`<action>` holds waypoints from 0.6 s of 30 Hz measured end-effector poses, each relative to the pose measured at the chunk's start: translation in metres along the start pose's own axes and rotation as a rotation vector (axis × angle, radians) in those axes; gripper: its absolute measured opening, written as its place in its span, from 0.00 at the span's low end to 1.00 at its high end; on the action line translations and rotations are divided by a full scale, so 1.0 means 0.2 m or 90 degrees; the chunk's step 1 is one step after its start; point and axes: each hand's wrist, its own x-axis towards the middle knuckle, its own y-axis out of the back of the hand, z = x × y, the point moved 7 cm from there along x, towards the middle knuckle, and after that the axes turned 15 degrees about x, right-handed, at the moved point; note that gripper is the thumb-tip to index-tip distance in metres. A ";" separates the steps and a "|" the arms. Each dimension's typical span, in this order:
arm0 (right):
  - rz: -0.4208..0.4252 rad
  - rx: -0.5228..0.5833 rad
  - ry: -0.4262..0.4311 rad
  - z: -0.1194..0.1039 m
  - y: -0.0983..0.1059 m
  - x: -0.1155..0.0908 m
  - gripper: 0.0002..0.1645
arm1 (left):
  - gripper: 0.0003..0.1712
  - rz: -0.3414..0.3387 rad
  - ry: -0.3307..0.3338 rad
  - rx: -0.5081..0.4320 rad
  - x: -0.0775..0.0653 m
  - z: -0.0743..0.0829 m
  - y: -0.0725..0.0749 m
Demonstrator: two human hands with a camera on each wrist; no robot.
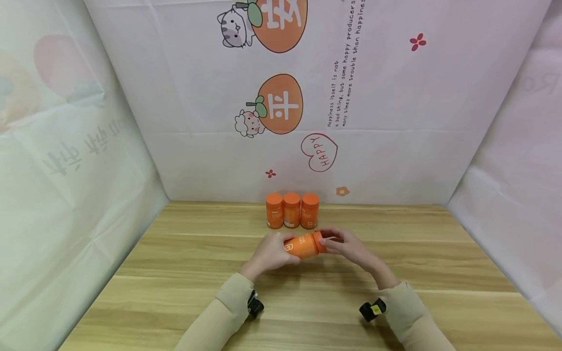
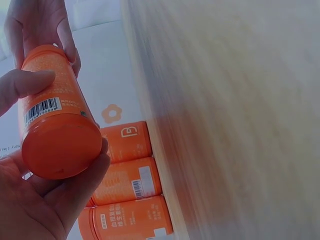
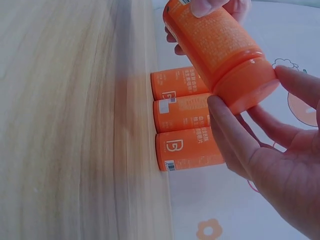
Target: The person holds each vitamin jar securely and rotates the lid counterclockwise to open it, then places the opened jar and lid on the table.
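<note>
An orange pill bottle (image 1: 302, 246) is held tilted nearly on its side above the table, its cap toward the right. My left hand (image 1: 272, 252) grips the body, thumb across the label; in the left wrist view the bottle's base (image 2: 61, 146) faces the camera, below a barcode. My right hand (image 1: 350, 247) holds the orange cap (image 3: 245, 85) with thumb and fingertips around its rim. The cap sits on the bottle's neck. Just behind the hands, three similar orange bottles (image 1: 291, 212) stand upright in a row, touching or nearly so.
The wood-grain table (image 1: 175, 292) runs back to a white printed sheet (image 1: 386, 161) behind the bottle row. Similar white sheets hang at the left and right sides. Dark wrist cameras (image 1: 373, 309) sit at both beige cuffs.
</note>
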 end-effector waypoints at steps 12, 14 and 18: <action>-0.038 -0.024 0.062 -0.03 0.00 -0.01 0.31 | 0.30 -0.007 -0.005 -0.009 -0.01 0.00 0.01; -0.042 -0.017 0.069 -0.04 0.00 -0.01 0.30 | 0.29 -0.008 -0.005 -0.013 -0.01 0.00 0.01; -0.052 0.005 0.085 -0.05 -0.01 -0.01 0.29 | 0.29 -0.011 -0.012 -0.023 0.00 0.00 0.00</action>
